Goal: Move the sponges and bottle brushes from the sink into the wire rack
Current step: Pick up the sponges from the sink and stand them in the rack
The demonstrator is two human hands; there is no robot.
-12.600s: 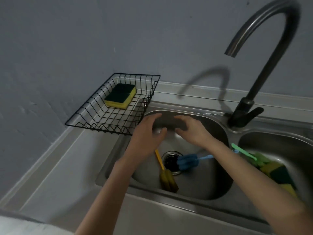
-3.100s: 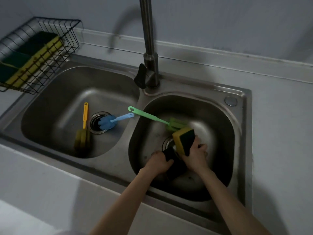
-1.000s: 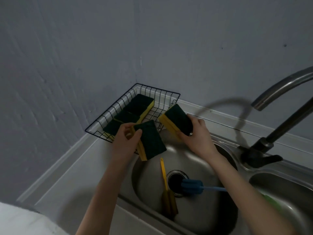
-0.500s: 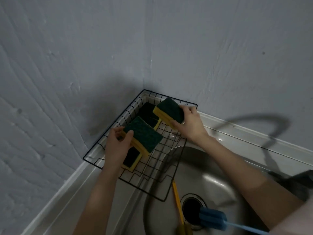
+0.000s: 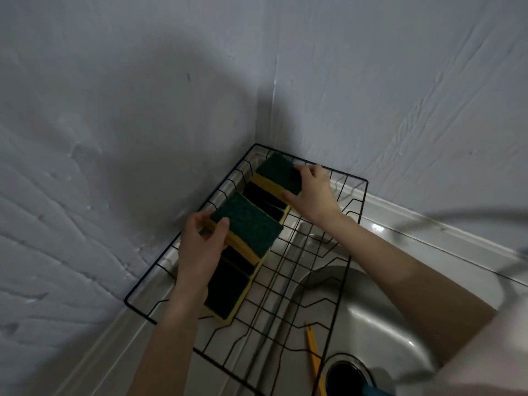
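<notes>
Over the wire rack (image 5: 354, 212), having come up from the sink (image 5: 380, 324), the left hand (image 5: 200, 250) and right hand (image 5: 311, 195) each grip a sponge above two already-racked sponges, leaving brushes behind.

We see thin black wire in the rack (image 5: 354, 224), glossy brushed steel in the sink (image 5: 380, 324), rough green scouring pads on yellow foam sponges (image 5: 248, 227), and matt, uneven walls (image 5: 114, 110).
</notes>
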